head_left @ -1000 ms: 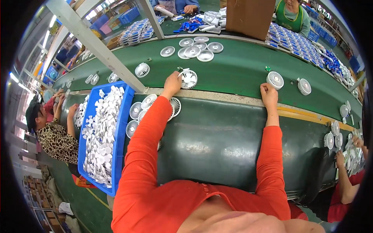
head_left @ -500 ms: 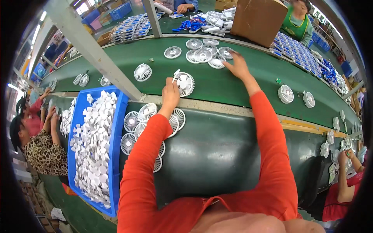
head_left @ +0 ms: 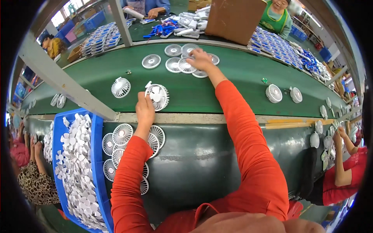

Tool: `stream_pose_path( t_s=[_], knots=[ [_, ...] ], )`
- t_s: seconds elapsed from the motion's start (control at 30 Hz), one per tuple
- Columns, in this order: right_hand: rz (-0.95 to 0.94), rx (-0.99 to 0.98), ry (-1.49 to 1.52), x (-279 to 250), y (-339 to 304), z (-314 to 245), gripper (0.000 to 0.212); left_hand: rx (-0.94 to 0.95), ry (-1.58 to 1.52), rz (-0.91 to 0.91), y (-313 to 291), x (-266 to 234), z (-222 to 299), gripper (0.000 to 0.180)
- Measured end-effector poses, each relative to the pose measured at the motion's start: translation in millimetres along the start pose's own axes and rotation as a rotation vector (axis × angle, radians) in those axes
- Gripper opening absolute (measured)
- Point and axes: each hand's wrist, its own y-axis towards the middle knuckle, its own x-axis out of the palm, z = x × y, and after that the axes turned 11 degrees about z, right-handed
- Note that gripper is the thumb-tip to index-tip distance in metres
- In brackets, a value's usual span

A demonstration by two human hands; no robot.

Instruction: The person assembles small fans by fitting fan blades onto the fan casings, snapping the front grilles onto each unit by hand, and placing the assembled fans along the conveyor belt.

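My left hand (head_left: 145, 110) grips the edge of a white fan head (head_left: 160, 99) with its blades showing, just above the near side of the green belt (head_left: 186, 91). A small tab sticks up from the fan's rim. Farther off, my right hand (head_left: 203, 60) lies over a cluster of round white fan grilles (head_left: 173, 65), its thumb and fingers apart and touching them. Part of the cluster is hidden beneath it. Several more grilles (head_left: 122, 134) lie overlapped on the dark bench next to my left forearm.
A blue bin (head_left: 98, 163) full of white fan blades (head_left: 79, 171) stands at the left, beside a grey post (head_left: 64, 79). More fan heads (head_left: 274, 93) sit along the belt. Beyond it are a cardboard box (head_left: 233, 21), blue-and-white parts (head_left: 278, 44) and co-workers.
My right hand has come down from beside the grille cluster onto it. The view has shifted, and my left hand still holds the fan head.
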Motion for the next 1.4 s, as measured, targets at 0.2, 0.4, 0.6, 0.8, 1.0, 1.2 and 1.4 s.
stream_pose_path(
  t_s=[0.2,0.4,0.6,0.8,1.0,1.2,1.4],
  knots=[
    [0.049,-0.413,0.267,-27,-70,34,0.019,0.046,-0.027,0.021,5,9,9,0.017],
    [-0.529,-0.402,0.612,-87,-124,-12,0.017,-0.036,0.018,0.017,6,2,10,0.018],
    [-0.121,-0.382,0.421,-72,-47,-34,0.024,-0.059,0.006,-0.008,5,-1,13,0.017],
    [-0.149,-0.297,-0.119,11,14,-35,0.060,0.015,-0.031,0.020,-1,7,9,0.015],
    [0.092,-0.318,0.069,18,-17,-17,0.021,0.024,-0.021,0.007,1,5,6,0.017],
    [-0.181,-0.372,0.414,-33,-87,-13,0.018,0.053,0.019,0.031,2,5,-9,0.016],
    [-0.321,-0.044,0.716,-108,-124,-13,0.013,0.054,0.006,0.029,6,3,2,0.019]
  ],
)
